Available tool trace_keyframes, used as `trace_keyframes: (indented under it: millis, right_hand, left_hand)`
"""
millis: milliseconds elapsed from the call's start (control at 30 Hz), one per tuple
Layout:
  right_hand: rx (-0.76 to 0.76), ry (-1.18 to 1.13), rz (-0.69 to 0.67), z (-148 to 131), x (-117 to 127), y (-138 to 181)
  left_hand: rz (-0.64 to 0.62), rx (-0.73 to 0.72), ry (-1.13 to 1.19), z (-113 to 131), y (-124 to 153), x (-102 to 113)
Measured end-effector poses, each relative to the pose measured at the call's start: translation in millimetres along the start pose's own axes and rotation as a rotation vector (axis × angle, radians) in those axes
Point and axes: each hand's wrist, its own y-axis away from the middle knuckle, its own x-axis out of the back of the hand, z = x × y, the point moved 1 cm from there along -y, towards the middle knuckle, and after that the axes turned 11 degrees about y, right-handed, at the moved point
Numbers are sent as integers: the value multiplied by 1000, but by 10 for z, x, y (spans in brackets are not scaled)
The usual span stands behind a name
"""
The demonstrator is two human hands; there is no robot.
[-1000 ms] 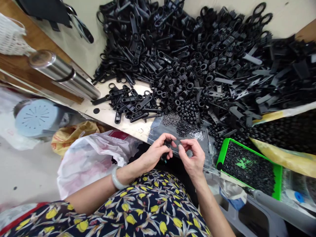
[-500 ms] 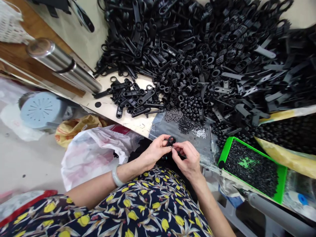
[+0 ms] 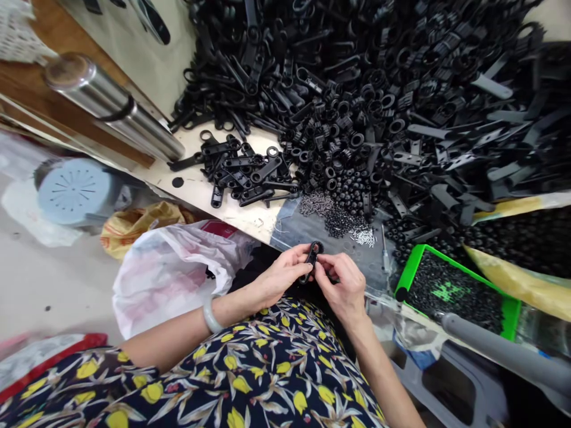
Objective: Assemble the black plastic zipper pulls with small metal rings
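Note:
My left hand [image 3: 279, 276] and my right hand [image 3: 341, 285] meet over my lap, just below the table's front edge. Both pinch one small black plastic part [image 3: 312, 254] with a ring at its top end. My left fingers grip its lower half. My right fingertips press against its side. A pale bangle [image 3: 209, 315] circles my left wrist. Just beyond the hands, small piles of tiny dark and silvery pins [image 3: 339, 223] lie on a grey cloth.
A huge heap of black plastic parts [image 3: 379, 89] covers the table. A smaller pile of flat black parts [image 3: 243, 172] lies near the front left. A green tray [image 3: 455, 291] of tiny black pieces stands at right. A steel cylinder [image 3: 111, 107] and white plastic bag [image 3: 173, 267] lie at left.
My hands have come together; the right fingers, apart from the left a second ago, now press on the black part, which stands more upright. The view has shifted slightly.

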Motion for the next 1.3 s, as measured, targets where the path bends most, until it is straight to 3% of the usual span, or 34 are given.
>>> trace_keyframes:
  millis: [700, 1067, 1300]
  right_hand:
    - [53, 214, -133, 10, 51, -36]
    - [462, 529, -186, 72, 163, -186]
    - [461, 537, -244, 103, 134, -178]
  left_hand:
    - [-45, -12, -76, -80, -36, 69]
    - [-58, 28, -11, -106, -100, 134]
    - [-64, 33, 19, -124, -123, 157]
